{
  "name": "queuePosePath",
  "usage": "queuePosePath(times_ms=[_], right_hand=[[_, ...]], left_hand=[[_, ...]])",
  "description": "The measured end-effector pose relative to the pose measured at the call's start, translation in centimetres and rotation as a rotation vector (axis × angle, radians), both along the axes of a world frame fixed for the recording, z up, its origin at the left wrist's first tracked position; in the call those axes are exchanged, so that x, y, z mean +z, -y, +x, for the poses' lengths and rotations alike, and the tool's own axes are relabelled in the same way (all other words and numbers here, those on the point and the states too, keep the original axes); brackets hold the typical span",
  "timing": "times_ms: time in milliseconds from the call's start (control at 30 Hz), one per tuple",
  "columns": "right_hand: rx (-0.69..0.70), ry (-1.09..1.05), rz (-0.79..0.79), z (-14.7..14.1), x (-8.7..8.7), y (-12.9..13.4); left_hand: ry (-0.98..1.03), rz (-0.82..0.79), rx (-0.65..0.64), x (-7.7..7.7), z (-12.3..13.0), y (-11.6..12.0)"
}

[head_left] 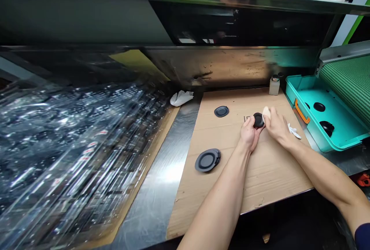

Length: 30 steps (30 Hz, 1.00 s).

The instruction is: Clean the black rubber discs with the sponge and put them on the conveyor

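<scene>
Between my hands, above the cardboard sheet, is a round black part [258,120]. My left hand [249,132] grips it at its lower left side. My right hand [276,124] is closed on a white cloth [266,113], which touches the right edge of the part. Another black disc [221,111] lies on the cardboard [219,134] to the upper left. Nearer to me, a small stack of larger black discs [207,160] rests left of my left forearm. A crumpled white piece [294,130] sits just right of my right hand.
A teal tray [341,126] with several black parts stands at the right, beside a green conveyor belt [351,76]. At the cardboard's back edge is a small bottle [274,85]. Clear plastic packs [86,157] cover the left side, near a white crumpled cloth [181,98].
</scene>
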State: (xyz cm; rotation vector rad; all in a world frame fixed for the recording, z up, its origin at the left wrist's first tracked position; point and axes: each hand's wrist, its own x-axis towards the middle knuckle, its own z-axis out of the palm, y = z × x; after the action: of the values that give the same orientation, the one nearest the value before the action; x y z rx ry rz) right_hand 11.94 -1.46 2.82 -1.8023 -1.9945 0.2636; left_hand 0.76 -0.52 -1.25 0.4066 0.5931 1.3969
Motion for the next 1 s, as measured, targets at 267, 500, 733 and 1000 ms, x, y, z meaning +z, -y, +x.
queuePosePath(times_ms=[267, 500, 733, 1000], right_hand=[[0.07, 0.001, 0.035, 0.3, -0.3, 0.3], [0.044, -0.163, 0.116, 1.8, -1.2, -0.9], [0.047, -0.213, 0.102, 3.7, -1.8, -1.0], [-0.015, -0.022, 0.026, 4.5, -1.2, -1.0]], left_hand=[[0.035, -0.06, -0.024, 0.1, -0.3, -0.2], [-0.022, -0.055, -0.114, 0.5, -0.9, 0.1], [-0.49, 0.235, 0.092, 0.9, -0.8, 1.0], [-1.063, 0.552, 0.471, 3.4, -0.2, 4.3]])
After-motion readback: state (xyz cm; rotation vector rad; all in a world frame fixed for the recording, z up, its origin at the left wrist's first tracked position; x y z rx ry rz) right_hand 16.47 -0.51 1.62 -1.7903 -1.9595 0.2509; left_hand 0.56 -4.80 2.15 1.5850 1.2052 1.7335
